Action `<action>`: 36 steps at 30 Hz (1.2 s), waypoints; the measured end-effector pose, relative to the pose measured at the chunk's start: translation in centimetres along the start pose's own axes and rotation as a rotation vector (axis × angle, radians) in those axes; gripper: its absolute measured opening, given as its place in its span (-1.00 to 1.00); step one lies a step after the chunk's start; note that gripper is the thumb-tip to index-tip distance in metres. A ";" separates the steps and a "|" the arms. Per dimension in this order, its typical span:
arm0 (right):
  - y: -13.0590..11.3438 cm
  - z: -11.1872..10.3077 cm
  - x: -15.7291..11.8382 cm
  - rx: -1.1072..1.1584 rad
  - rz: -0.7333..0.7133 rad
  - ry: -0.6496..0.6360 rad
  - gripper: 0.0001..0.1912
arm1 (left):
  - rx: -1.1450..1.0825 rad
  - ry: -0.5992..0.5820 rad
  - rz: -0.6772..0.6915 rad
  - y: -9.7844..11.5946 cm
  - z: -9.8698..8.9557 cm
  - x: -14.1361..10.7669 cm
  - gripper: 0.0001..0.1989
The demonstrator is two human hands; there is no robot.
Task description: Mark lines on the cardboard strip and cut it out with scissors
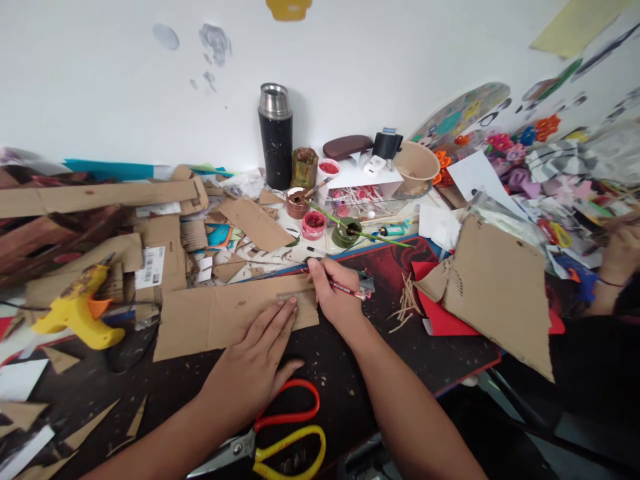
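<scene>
A long strip of brown cardboard (200, 319) lies across the dark mat. My left hand (257, 350) rests flat on its right part, fingers stretched out together. Just beyond those fingertips a thin greyish strip, perhaps a ruler (295, 292), lies on the cardboard. My right hand (336, 293) grips a red and black pencil (354, 291) at the strip's right end; the pencil's tip is hidden by the fingers. Close below my left hand lie scissors (287, 437) with one red and one yellow handle loop, their blades partly under my wrist.
A yellow glue gun (83, 310) sits left among cardboard scraps. Behind stand a black flask (276, 137) and open paint pots, pink (314, 225) and green (346, 233). At right, a cardboard piece (500, 293) lies over red paper; another person's hand (621, 253) shows beyond.
</scene>
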State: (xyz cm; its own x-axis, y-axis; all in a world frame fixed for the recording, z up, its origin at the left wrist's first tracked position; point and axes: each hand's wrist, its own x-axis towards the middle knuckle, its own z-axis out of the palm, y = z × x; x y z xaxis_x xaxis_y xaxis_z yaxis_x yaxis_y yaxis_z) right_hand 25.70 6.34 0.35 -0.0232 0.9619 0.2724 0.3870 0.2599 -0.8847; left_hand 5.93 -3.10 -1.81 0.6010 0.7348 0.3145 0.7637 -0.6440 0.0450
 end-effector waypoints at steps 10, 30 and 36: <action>0.1 0.2 -0.1 -0.020 -0.005 0.002 -0.48 | 0.028 0.009 0.006 0.1 -0.1 0.1 -0.31; 0.3 0.3 -0.1 -0.026 -0.002 -0.023 -0.48 | -0.017 0.001 -0.010 0.0 0.1 -0.1 -0.21; 0.3 0.3 -0.1 -0.066 0.008 -0.028 -0.46 | -0.017 -0.012 -0.019 0.0 0.3 -0.3 -0.24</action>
State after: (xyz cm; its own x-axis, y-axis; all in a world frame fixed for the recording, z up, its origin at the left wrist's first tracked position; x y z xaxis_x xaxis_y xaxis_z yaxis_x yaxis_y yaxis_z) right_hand 25.56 6.37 -0.06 -0.0450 0.9661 0.2541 0.4472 0.2469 -0.8597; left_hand 5.79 -3.25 -2.17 0.5890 0.7496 0.3020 0.7712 -0.6330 0.0671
